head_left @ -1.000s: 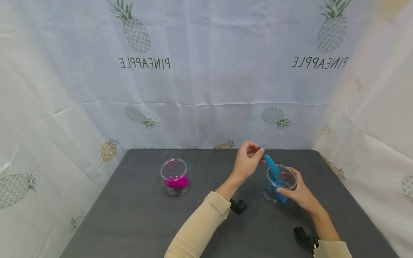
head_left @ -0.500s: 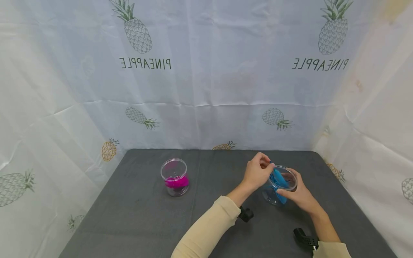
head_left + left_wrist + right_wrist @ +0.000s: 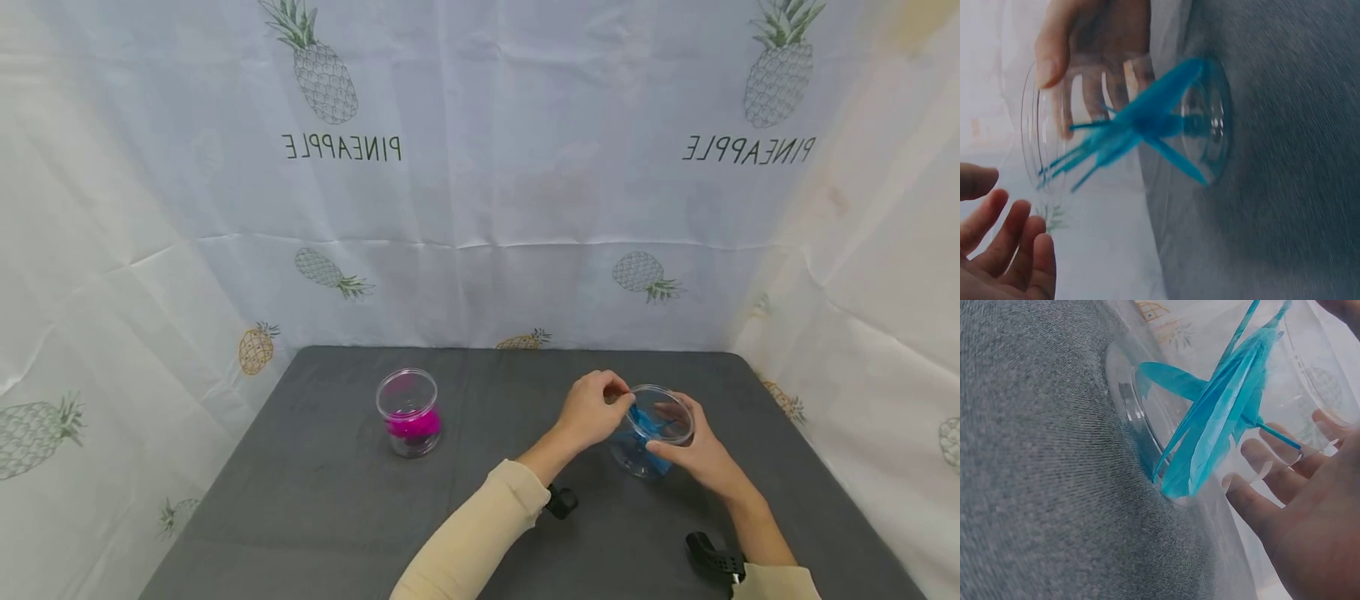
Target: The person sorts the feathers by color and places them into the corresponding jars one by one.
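A transparent plastic jar (image 3: 626,457) stands upright on the right half of the table, holding several blue feathers (image 3: 1138,125). Their quills lean toward the jar's mouth while the vanes spread lower down, as the right wrist view shows. My right hand (image 3: 705,454) grips the jar from its right side, thumb in front and fingers round the back. Just outside the left rim is my left hand (image 3: 596,408), its fingers loosely bent. The left wrist view shows nothing between that hand's thumb and fingers (image 3: 1010,234).
Farther left stands a second transparent jar (image 3: 405,392) with bright pink contents (image 3: 414,423). Both stand on a dark grey tabletop (image 3: 300,500). A pineapple-print curtain (image 3: 480,183) hangs behind the table and along both sides.
My left hand has lowered a blue feather into the right jar, released it and drawn slightly back from the rim. The right hand keeps its grip on the jar.
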{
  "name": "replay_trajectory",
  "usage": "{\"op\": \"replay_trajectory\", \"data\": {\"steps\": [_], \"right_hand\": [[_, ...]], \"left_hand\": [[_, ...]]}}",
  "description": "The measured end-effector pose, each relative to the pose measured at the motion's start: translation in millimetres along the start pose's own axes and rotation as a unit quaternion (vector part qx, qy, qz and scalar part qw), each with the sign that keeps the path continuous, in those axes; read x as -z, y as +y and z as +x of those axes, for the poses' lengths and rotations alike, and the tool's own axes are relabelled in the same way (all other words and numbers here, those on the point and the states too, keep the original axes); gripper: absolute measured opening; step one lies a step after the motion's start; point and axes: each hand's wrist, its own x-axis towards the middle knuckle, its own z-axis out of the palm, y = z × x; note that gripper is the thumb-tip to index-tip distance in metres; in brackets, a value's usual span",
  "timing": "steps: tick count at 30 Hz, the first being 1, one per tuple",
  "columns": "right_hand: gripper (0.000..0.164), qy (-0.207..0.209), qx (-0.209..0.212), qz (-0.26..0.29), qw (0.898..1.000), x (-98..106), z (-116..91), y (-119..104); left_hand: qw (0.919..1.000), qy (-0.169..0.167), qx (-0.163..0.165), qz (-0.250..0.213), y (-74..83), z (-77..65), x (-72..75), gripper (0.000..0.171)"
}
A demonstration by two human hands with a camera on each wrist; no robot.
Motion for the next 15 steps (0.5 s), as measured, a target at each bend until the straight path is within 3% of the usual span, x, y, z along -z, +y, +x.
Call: {"op": "replay_trajectory", "data": {"steps": [4,9,15], "right_hand": [[0.096,-0.004,-0.001,-0.003,1.000,2,1,-3],[0.097,-0.009,-0.010,-0.014,1.000,4,5,-3],[0.103,-0.010,-0.028,-0.039,0.999,5,7,-9]], "left_hand": [[0.9970,-0.011,-0.021,0.073,-5.8,-6.3,13.2,0.013],[0.9811,-0.021,-0.057,0.183,-12.5,-18.6,32.0,0.017],[0.9665,-0.016,-0.073,0.245,-22.9,-36.2,55.8,0.022]]}}
